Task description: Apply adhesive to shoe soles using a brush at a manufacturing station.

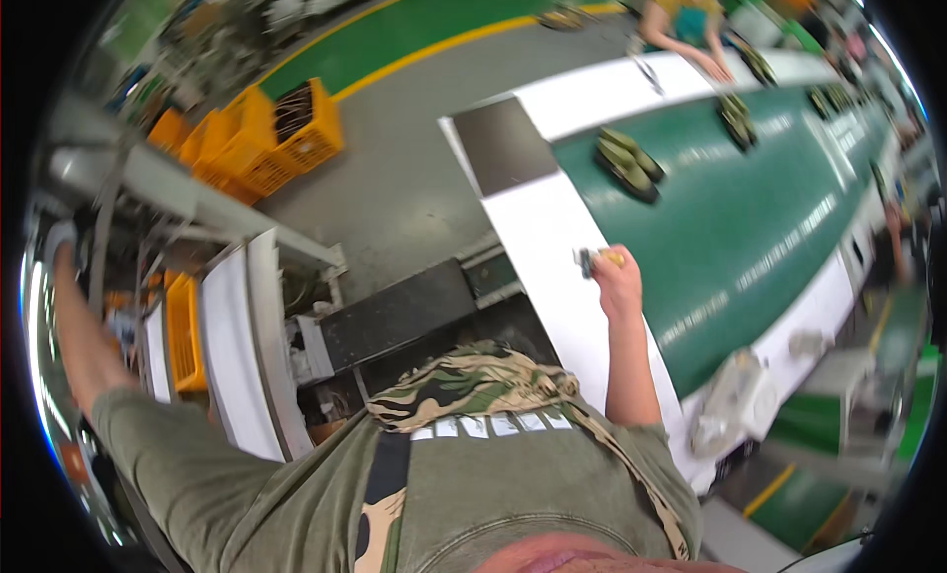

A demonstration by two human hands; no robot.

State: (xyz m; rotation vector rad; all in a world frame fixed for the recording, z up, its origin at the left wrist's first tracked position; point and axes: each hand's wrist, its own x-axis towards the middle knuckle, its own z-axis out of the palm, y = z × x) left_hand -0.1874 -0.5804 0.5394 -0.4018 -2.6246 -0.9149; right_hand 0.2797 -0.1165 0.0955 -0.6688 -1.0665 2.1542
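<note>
Near the frame centre, the right hand is closed around a small yellow-handled tool, resting on the white table edge for support; the left hand, far left, is blurred, so I cannot tell its grip; further up, pairs of olive shoes lie on the green conveyor belt

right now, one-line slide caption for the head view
Right hand grips a small tool beside a green conveyor belt carrying shoes.
</note>
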